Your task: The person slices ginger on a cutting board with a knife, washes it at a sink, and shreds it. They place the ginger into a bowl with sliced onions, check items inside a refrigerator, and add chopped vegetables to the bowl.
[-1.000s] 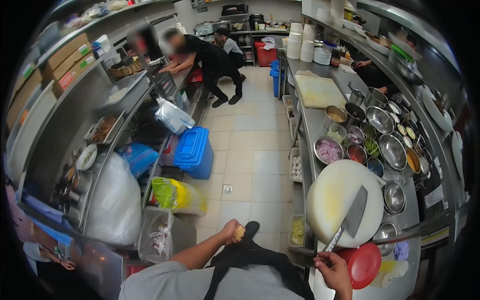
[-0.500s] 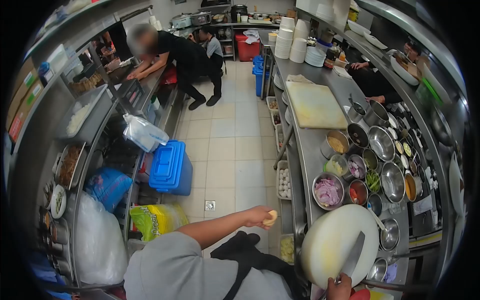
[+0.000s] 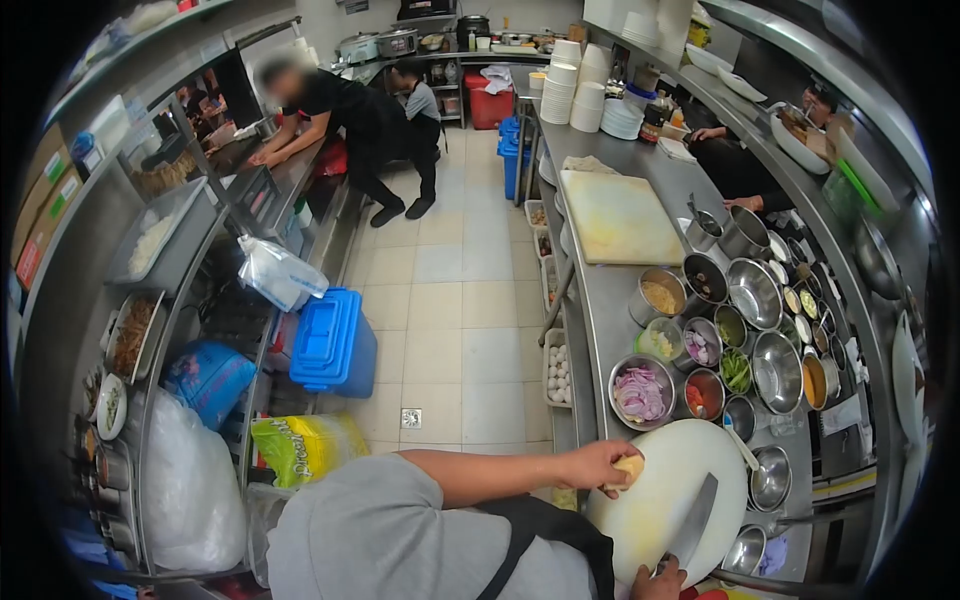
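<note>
My left hand (image 3: 603, 467) is closed around a pale yellow piece of food (image 3: 628, 472), over the left edge of the round white chopping block (image 3: 650, 500). My right hand (image 3: 659, 580) grips the handle of a wide-bladed knife (image 3: 694, 520) at the block's near edge. The blade points away from me, over the block. Just beyond the block is a steel bowl of sliced purple onion (image 3: 641, 393), and beside it a container of chopped red pieces (image 3: 704, 393).
Steel bowls (image 3: 777, 371) line the counter on the right, with a rectangular cutting board (image 3: 620, 217) farther back. A blue bin (image 3: 333, 343) and a yellow-green bag (image 3: 308, 447) stand left. One person (image 3: 370, 130) leans over the left counter; others are behind and at right.
My left hand has moved right with the yellow piece, from above the floor to over the block. My right hand has taken hold of the knife handle. The view has shifted right.
</note>
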{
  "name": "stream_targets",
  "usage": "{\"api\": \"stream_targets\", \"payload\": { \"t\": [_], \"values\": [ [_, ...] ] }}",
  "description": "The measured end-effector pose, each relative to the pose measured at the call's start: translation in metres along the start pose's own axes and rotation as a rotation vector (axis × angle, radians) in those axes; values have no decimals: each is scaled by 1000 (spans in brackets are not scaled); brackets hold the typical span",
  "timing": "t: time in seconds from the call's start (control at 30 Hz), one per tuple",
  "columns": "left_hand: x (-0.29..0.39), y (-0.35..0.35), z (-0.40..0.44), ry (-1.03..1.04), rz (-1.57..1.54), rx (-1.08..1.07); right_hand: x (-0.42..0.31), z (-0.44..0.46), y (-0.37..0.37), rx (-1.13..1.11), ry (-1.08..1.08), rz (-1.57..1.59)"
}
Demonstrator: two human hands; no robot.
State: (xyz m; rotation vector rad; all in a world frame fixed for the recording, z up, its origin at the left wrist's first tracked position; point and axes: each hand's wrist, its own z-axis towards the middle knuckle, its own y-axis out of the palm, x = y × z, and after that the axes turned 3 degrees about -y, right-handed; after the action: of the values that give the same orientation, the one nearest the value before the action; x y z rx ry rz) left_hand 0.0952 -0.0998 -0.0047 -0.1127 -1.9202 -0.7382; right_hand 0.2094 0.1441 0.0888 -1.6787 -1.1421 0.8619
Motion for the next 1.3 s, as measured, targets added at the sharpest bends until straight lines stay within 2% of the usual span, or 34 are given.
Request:
{"api": "stream_targets", "payload": {
  "t": [0.07,0.13,0.2,0.27,0.3,0.33,0.5,0.8,1.03,1.1,1.2,1.3],
  "values": [
    [-7,18,6,23,38,-36,4,-5,-3,-61,-16,7],
    [2,38,7,70,299,-88,13,-8,1,-69,-27,48],
    [-2,48,14,9,387,-155,21,-5,4,-55,-7,105],
    [-32,54,37,523,835,-152,32,-2,10,-98,-48,174],
    [-26,61,41,430,852,-223,44,2,28,75,-101,130],
    [-27,68,46,444,864,-304,55,10,50,246,-151,75],
    [-40,84,59,541,1129,-281,60,13,62,274,-132,129],
    [-60,93,66,788,1207,-291,61,7,66,293,-116,193],
    [-50,84,51,670,1195,-374,64,6,67,294,-126,216],
    [-44,80,44,757,1194,-412,65,6,70,320,-127,238],
    [-47,71,50,739,1348,-468,65,6,72,342,-126,248],
    [-47,67,55,718,1333,-509,68,7,75,355,-155,251]
  ]
}}
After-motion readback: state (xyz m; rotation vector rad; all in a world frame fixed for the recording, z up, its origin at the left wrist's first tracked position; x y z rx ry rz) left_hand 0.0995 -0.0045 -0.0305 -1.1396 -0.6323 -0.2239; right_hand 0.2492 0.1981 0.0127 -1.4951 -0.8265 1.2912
